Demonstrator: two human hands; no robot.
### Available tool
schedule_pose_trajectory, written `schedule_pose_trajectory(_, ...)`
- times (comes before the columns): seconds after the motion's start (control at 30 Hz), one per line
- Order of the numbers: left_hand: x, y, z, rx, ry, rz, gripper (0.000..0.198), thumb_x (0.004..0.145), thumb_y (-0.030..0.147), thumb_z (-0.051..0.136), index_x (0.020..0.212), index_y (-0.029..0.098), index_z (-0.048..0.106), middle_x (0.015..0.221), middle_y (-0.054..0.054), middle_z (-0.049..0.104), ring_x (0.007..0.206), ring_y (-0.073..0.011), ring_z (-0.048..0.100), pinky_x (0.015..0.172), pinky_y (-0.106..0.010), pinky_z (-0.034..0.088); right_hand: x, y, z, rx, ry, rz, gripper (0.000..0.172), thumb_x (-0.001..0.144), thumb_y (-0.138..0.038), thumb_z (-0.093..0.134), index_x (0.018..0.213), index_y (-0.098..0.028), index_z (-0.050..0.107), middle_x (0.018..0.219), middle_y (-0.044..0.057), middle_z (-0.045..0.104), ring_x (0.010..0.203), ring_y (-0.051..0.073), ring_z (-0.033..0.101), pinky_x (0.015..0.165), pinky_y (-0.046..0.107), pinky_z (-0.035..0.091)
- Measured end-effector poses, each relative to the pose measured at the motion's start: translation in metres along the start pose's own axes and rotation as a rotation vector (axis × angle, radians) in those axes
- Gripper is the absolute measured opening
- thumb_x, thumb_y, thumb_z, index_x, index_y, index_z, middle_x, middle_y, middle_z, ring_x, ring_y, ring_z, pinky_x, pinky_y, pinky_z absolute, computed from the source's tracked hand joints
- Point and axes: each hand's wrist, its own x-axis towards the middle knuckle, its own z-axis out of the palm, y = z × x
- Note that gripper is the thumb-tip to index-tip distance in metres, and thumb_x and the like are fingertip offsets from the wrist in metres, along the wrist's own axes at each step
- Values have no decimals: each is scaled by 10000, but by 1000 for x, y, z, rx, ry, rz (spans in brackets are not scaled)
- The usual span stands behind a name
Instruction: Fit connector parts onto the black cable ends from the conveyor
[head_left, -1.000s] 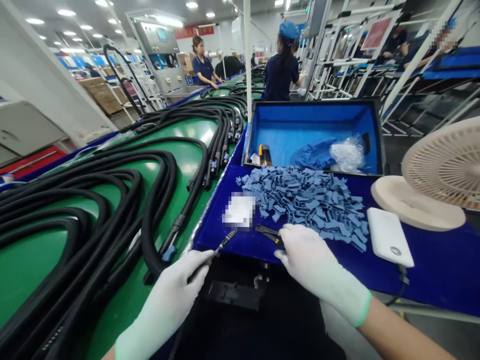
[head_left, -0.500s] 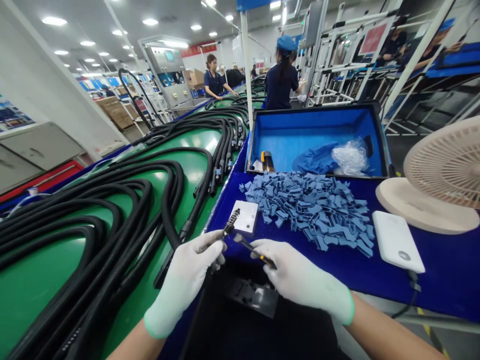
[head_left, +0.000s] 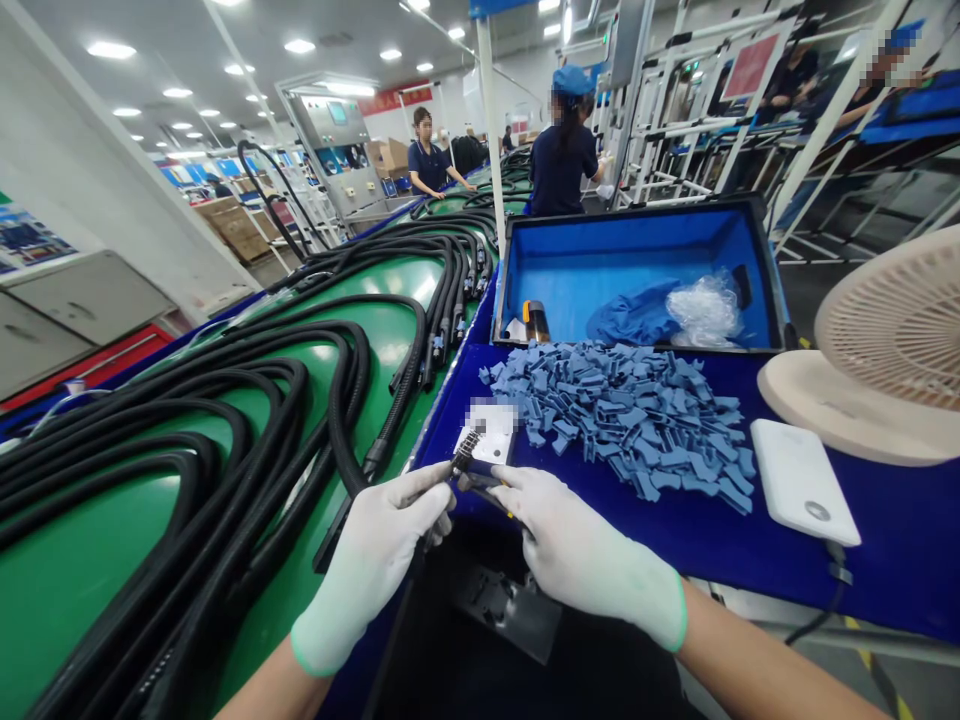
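Both my hands wear white gloves and meet at the near edge of the blue table (head_left: 885, 560). My left hand (head_left: 379, 565) pinches the end of a thin black cable whose connector tip (head_left: 466, 447) sticks up past the fingers. My right hand (head_left: 577, 550) is closed on a small pair of pliers (head_left: 480, 485), and the jaws sit right at the connector tip. A pile of several small blue plastic clips (head_left: 626, 410) lies just beyond the hands, next to a small white card (head_left: 491, 430).
Black corrugated hoses (head_left: 225, 430) cover the green conveyor (head_left: 67, 560) on the left. An open blue bin (head_left: 637, 250) holds a blue cloth, a plastic bag and a small bottle. A white power bank (head_left: 804, 482) and a fan (head_left: 885, 360) stand at right. Other people work farther back.
My right hand picked the pliers up from the table and brought them left to the connector. My left hand raised the cable end toward the middle. The view shifted a little.
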Motion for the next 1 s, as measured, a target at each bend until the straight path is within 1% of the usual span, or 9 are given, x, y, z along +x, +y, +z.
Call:
schedule_pose_trajectory(0.17, 1, -1, 0, 28, -14, 12, 489, 868, 405, 646, 1273, 139, 713, 717, -26, 694, 682, -195, 630, 632, -290, 477, 0, 1, 1, 7, -2, 5, 664, 734, 27, 463, 1349, -184, 596, 1412, 124, 588, 1289, 272, 549, 1124, 464, 442)
schedule_pose_trajectory(0.3, 3, 0, 1, 14, -44, 3, 475, 860, 403, 655, 1244, 133, 724, 716, -37, 694, 677, -196, 627, 627, -293, 477, 0, 4, 3, 13, -22, 52, 571, 749, 45, 444, 1224, -188, 658, 1247, 109, 652, 1172, 249, 589, 1033, 430, 496)
schedule_pose_trajectory(0.4, 4, 2, 1, -3, -67, -10, 494, 832, 406, 679, 1236, 124, 723, 692, -46, 691, 649, -201, 618, 610, -302, 474, 0, 6, 5, 8, -18, 77, 526, 745, 60, 440, 1145, -189, 674, 1188, 101, 656, 1111, 238, 592, 986, 408, 509)
schedule_pose_trajectory(0.5, 4, 5, 1, -18, -70, -12, 528, 803, 430, 702, 1220, 108, 724, 678, -53, 688, 632, -202, 608, 598, -306, 465, 0, 5, 4, 15, -18, 78, 510, 754, 58, 436, 1135, -190, 668, 1212, 100, 647, 1114, 232, 584, 984, 390, 506)
schedule_pose_trajectory(0.7, 5, 8, 2, -25, -62, -38, 533, 781, 453, 718, 1197, 120, 740, 665, -50, 688, 627, -198, 597, 597, -304, 456, -1, 0, -3, 23, -33, 39, 582, 763, 51, 430, 1270, -166, 617, 1349, 102, 598, 1207, 240, 545, 1071, 391, 469)
schedule_pose_trajectory(0.77, 5, 7, 1, -24, -63, -32, 517, 786, 447, 712, 1190, 127, 745, 668, -47, 687, 629, -198, 597, 597, -302, 459, -1, 1, -3, 16, -36, 41, 564, 767, 48, 430, 1253, -164, 620, 1341, 102, 599, 1198, 239, 547, 1065, 391, 471)
schedule_pose_trajectory(0.87, 5, 7, 2, 9, -77, -31, 491, 811, 435, 697, 1191, 127, 742, 662, -40, 683, 626, -196, 597, 600, -301, 465, -2, 4, 1, -6, -38, 54, 464, 776, 43, 432, 1134, -165, 643, 1263, 105, 624, 1136, 231, 565, 1011, 382, 491)
schedule_pose_trajectory(0.93, 6, 8, 3, 24, -83, -19, 494, 825, 428, 698, 1222, 136, 727, 713, -47, 710, 677, -213, 636, 637, -309, 497, -1, 6, 4, -35, -39, 76, 383, 780, 41, 434, 1030, -165, 639, 1184, 101, 639, 1077, 223, 575, 955, 369, 502)
schedule_pose_trajectory(1.0, 10, 10, 4, -5, -81, 37, 511, 827, 418, 716, 1274, 172, 701, 908, -71, 763, 845, -249, 699, 757, -334, 549, 0, 7, 6, -71, -47, 93, 317, 792, 35, 439, 959, -166, 618, 1117, 94, 645, 1025, 215, 579, 909, 356, 502)
